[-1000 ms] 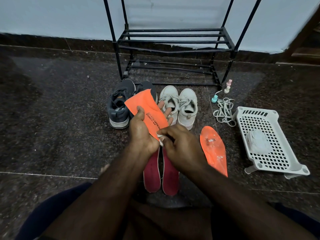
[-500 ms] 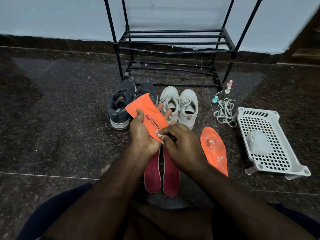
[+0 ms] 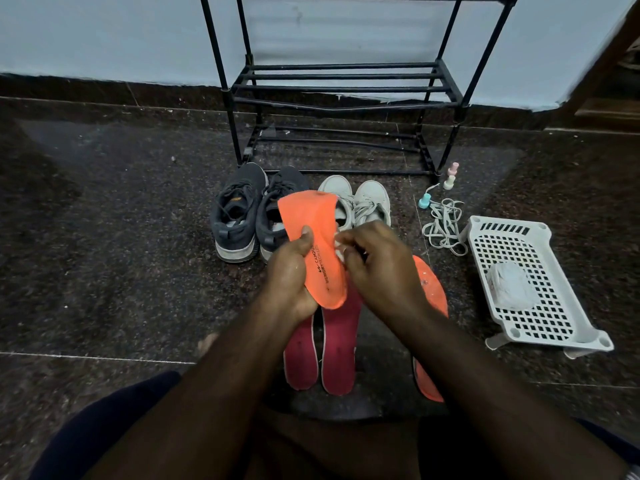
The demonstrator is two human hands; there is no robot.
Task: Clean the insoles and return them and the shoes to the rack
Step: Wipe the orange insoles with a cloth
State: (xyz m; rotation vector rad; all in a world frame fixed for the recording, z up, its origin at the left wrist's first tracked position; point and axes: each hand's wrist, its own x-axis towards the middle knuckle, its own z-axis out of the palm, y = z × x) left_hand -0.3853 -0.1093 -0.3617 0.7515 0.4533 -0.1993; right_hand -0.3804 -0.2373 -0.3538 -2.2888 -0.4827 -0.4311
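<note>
A: Head cam — status?
B: L hand (image 3: 291, 271) grips orange insole (image 3: 311, 237), R hand (image 3: 377, 268) pinches wipe (image 3: 338, 251) on its edge. 3 insoles (image 3: 337, 344) on floor, shoes (image 3: 239, 216) out, rack (image 3: 343, 88) bare. Early, imo.

Both arms are stretched forward and close together, the left hand (image 3: 289, 277) is closed around an orange insole (image 3: 313, 244), and the right hand (image 3: 379, 268) is curled beside it, fingers pinched.
</note>
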